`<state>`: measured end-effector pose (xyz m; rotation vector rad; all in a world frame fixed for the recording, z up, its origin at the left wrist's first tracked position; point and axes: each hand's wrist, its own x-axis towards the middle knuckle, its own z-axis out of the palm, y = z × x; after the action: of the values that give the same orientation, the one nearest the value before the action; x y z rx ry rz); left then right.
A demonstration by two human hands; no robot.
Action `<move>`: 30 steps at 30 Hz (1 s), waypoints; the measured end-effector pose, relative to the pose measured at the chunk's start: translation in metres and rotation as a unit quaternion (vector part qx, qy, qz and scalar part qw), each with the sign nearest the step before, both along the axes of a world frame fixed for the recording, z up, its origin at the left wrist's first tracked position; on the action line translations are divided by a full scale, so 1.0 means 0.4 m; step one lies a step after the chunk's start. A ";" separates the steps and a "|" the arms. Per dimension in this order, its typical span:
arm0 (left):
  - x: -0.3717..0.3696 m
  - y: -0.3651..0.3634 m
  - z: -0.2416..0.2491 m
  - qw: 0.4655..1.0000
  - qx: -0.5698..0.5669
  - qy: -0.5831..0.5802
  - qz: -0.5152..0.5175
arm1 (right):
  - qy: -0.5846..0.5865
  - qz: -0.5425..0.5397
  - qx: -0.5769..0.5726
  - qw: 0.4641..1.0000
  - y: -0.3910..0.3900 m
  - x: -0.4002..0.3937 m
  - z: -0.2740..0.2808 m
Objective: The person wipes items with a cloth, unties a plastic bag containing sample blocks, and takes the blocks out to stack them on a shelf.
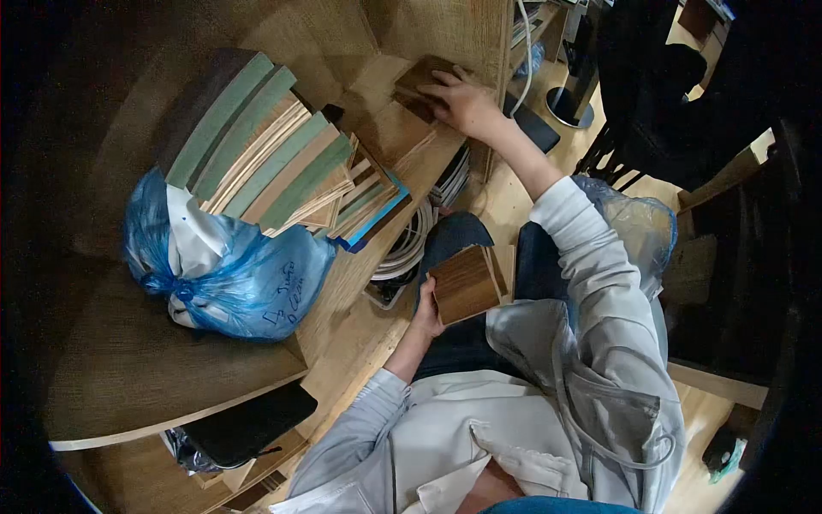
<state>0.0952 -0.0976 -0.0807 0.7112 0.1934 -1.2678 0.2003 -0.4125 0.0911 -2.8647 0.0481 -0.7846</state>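
Observation:
My left hand [425, 310] is wrapped round a small stack of wood-coloured sample boards [465, 287], held above my lap, the top one dark brown. At the upper middle, my right hand [462, 101] rests its spread fingers on a dark brown board [425, 84] lying on the wooden shelf [377, 81]. Whether its fingers grip the board cannot be made out. Left of that board, a long row of green, beige and brown sample boards [282, 150] stands on edge, with a blue-edged piece [377, 214] at its near end.
A knotted blue plastic bag [248, 274] with writing sits on the shelf at the left. Below the shelf are coiled cables [407, 248] and a black case [253, 420]. A clear bag [638, 227] is at my right, and a black chair [659, 103] stands behind it.

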 end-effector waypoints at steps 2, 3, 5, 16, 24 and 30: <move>-0.012 -0.018 0.040 1.000 0.000 0.017 0.008 | -0.027 -0.030 -0.030 0.999 -0.002 0.005 0.003; -0.011 -0.032 0.055 1.000 -0.002 -0.008 0.026 | -0.054 -0.061 -0.060 0.995 -0.002 -0.003 -0.006; -0.015 -0.056 0.089 0.999 -0.010 -0.018 0.043 | -0.056 -0.095 -0.076 0.991 0.016 -0.077 -0.027; 0.028 -0.230 0.157 0.994 -0.035 -0.081 0.057 | 0.192 -0.074 0.574 0.793 0.096 -0.475 -0.089; 0.021 -0.258 0.149 0.977 0.034 -0.191 0.088 | 0.124 -0.075 0.800 0.582 0.075 -0.531 -0.206; 0.039 -0.227 0.137 0.990 0.021 -0.114 0.082 | 0.034 -0.101 0.731 0.674 0.012 -0.493 -0.081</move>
<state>0.1110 -0.1884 -0.0258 0.8528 0.0883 -1.0195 0.0032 -0.4076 0.0586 -1.3037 0.6669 -0.3111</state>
